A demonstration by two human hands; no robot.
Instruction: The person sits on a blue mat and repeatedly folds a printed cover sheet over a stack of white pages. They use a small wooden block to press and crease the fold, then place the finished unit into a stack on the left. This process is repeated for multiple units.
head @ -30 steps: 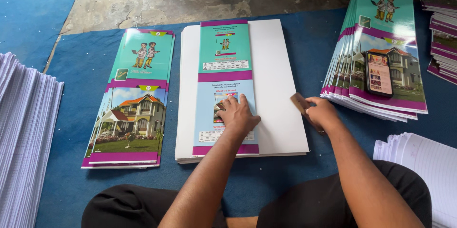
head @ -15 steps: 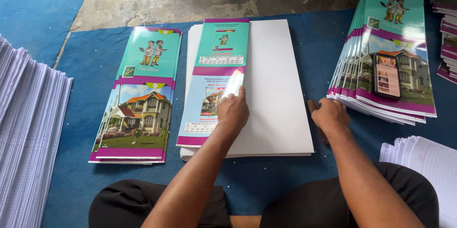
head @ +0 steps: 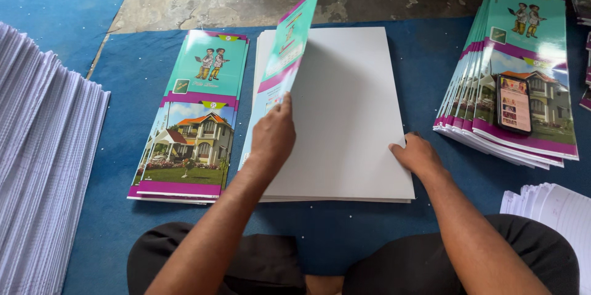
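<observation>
My left hand (head: 273, 137) grips the right edge of a folded teal and purple printed cover (head: 288, 48) and holds it raised on edge over a stack of white sheets (head: 345, 116). My right hand (head: 417, 156) rests on the right edge of that white stack, fingers curled against the paper; whether it holds anything is hidden. To the left of the stack lies a pile of folded covers (head: 197, 113) showing two figures and a house.
A fanned pile of the same covers (head: 520, 55) lies at the right with a phone (head: 513, 103) on top. Tall stacks of white paper stand at the far left (head: 37, 165) and the lower right (head: 551, 209). Blue mat (head: 425, 48) underneath, bare concrete floor beyond.
The cover lay flat under my left hand a second ago; now the left hand has lifted its right edge upright. My right hand slid from the stack's middle to its right edge.
</observation>
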